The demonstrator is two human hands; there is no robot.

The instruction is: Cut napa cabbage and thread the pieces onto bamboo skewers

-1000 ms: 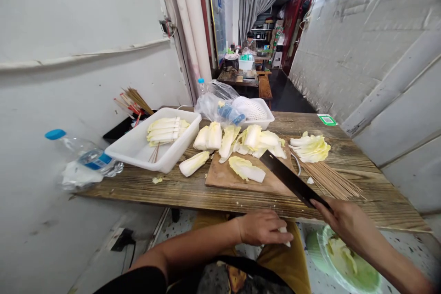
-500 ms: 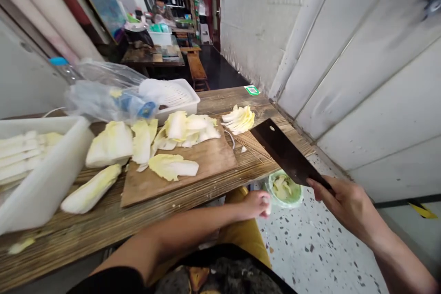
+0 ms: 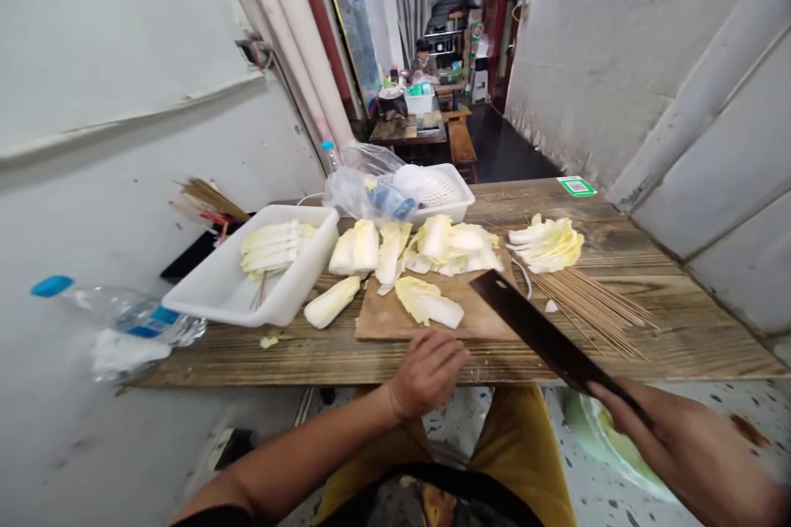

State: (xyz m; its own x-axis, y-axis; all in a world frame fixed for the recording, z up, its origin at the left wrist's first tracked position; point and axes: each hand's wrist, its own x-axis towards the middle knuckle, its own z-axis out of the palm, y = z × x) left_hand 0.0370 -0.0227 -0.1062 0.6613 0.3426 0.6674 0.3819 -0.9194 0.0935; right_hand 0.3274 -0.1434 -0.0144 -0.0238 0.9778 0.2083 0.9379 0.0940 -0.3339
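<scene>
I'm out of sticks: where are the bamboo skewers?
In the head view, the bamboo skewers lie on the wooden table, right of the cutting board, nearer than the stacked cabbage leaves, beside the cleaver in the right hand.

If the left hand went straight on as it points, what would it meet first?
Probably the near edge of the board, then the cabbage leaf on it; the left hand is at the table edge, depth unclear.

Cutting board (image 3: 395,319): on the table (image 3: 680,329), middle, near edge.
Tray (image 3: 210,296): just left of the board.
Basket (image 3: 454,202): behind the board.
Leaf stack (image 3: 547,243): right of the board, behind the skewers (image 3: 593,305).
Cleaver (image 3: 537,333): over the board's near right corner.
Bottle (image 3: 124,317): leftmost.
</scene>
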